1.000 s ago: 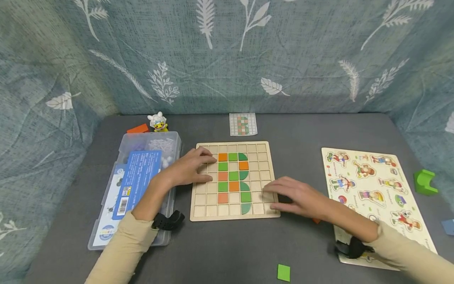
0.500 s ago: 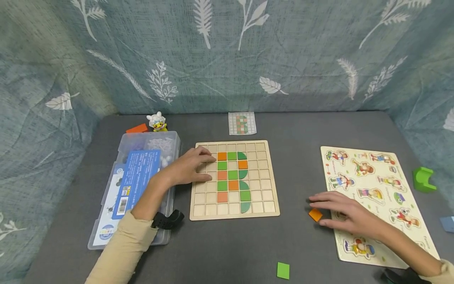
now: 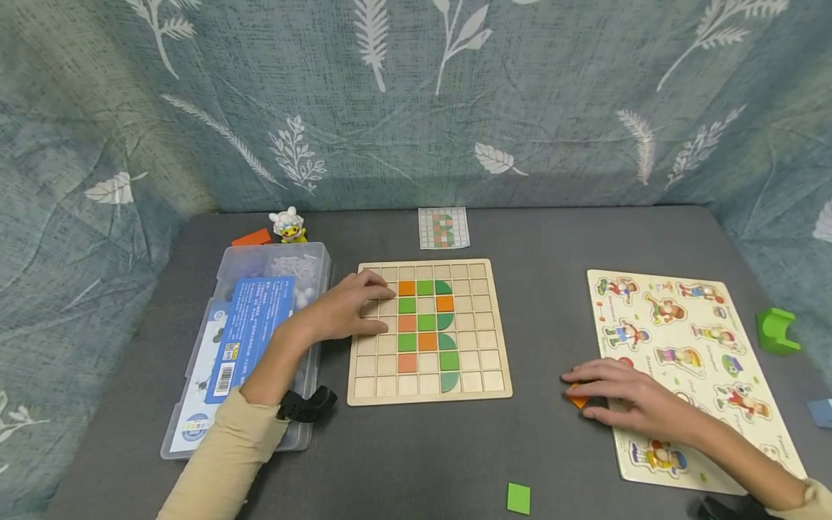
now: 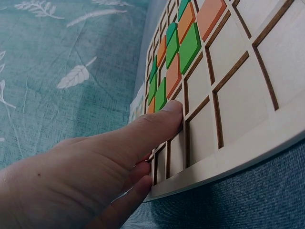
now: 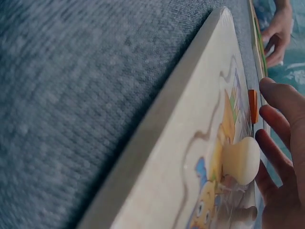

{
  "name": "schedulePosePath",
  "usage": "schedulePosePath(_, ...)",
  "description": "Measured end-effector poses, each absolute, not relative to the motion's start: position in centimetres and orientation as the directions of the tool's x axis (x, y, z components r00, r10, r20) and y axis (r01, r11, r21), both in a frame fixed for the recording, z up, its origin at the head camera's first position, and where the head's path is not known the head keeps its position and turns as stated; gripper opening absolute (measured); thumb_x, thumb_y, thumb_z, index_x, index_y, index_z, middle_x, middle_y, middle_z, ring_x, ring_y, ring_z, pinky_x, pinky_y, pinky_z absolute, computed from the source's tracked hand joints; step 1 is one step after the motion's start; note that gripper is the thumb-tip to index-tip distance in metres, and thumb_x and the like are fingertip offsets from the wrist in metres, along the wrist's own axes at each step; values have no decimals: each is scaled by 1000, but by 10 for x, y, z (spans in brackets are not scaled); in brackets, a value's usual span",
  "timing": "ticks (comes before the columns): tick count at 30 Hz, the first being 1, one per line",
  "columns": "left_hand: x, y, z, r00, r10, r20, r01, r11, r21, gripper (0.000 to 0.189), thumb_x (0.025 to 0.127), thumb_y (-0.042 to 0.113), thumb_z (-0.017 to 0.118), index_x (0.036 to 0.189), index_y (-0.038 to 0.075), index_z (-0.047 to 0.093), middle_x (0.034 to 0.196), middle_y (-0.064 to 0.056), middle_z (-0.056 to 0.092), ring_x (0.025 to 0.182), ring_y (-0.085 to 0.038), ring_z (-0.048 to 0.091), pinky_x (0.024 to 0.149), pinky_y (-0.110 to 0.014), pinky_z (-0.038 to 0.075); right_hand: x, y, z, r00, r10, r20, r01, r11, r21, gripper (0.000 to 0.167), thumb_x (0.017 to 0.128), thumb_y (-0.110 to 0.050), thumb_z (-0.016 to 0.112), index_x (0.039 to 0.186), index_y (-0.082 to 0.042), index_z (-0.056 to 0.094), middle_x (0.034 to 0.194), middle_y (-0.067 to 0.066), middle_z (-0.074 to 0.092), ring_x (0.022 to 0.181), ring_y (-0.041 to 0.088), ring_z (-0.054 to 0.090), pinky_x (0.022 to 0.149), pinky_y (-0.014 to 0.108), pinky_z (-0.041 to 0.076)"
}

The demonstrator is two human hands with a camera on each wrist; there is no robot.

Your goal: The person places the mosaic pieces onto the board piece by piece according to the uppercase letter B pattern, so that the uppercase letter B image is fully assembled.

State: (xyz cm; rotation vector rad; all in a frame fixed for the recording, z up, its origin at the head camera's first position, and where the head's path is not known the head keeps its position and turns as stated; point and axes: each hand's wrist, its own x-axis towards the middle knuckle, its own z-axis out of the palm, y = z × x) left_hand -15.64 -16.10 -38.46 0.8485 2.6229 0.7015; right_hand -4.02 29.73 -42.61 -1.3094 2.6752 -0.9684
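Note:
My left hand (image 3: 341,307) rests on the left side of a wooden grid board (image 3: 487,339). In the left wrist view its thumb (image 4: 167,114) lies on the bare cells, while the fingers are partly hidden at the board's edge. Orange, green and salmon squares and green quarter-round tiles fill the middle cells. Off to the right, my right hand (image 3: 633,401) reaches over an orange square tile (image 3: 578,399), fingertips partly covering it. The right wrist view shows that tile in front of the loosely bent fingers, close to the thumb.
Beneath the right forearm lies a wooden figure puzzle (image 3: 698,314) with raised knobs (image 5: 243,160). A loose green tile (image 3: 518,498) is near the front. Behind the board is a pattern card (image 3: 444,228). A plastic case (image 3: 308,404) and a small figurine (image 3: 288,225) stand left.
The right hand has moved right from the grid board to the orange tile, and its fingers have now come down over it. The left hand has stayed in place.

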Motion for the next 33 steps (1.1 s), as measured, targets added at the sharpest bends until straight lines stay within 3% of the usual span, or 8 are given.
schedulePosePath(7, -157, -163, -387, -779, 617, -112, 478, 699, 531, 51, 86, 24, 74, 131, 4, 59, 132, -15, 50, 119, -33, 45, 101, -50, 40, -40, 296, -425, -637, -727, 256, -719, 441, -538, 49, 74, -3, 80, 118, -22, 69, 127, -2, 64, 128, -1, 46, 108, 7, 24)
schedulePosePath(14, -157, -162, -386, -780, 616, -111, 478, 701, 530, 51, 86, 24, 74, 131, 4, 60, 131, -15, 50, 118, -32, 46, 100, -50, 41, -46, 298, -427, -546, -768, 335, -788, 336, -515, 51, 73, 7, 76, 117, -17, 70, 126, 1, 65, 128, 6, 48, 109, 10, 26)
schedulePosePath(20, -157, -163, -385, -779, 615, -121, 474, 704, 528, 52, 86, 24, 74, 132, 4, 59, 132, -15, 50, 118, -32, 45, 101, -49, 41, -51, 295, -421, -511, -809, 291, -818, 354, -453, 46, 80, 0, 74, 120, -19, 68, 123, -3, 63, 118, 4, 51, 102, 9, 31)
schedulePosePath(28, -157, -165, -384, -780, 613, -121, 469, 702, 535, 50, 86, 23, 73, 131, 4, 60, 132, -15, 50, 119, -33, 45, 102, -50, 40, -73, 211, -405, -359, -793, 493, -911, 183, -368, 23, 90, -17, 69, 112, -11, 71, 111, -2, 67, 101, 7, 58, 86, 17, 46)
schedulePosePath(33, -158, -163, -385, -774, 622, -121, 475, 696, 539, 50, 87, 24, 73, 131, 4, 59, 133, -15, 49, 120, -33, 45, 102, -50, 40, -80, 151, -404, -312, -833, 457, -932, 175, -317, 17, 91, -21, 69, 105, -13, 72, 105, -5, 68, 99, 7, 60, 85, 16, 49)
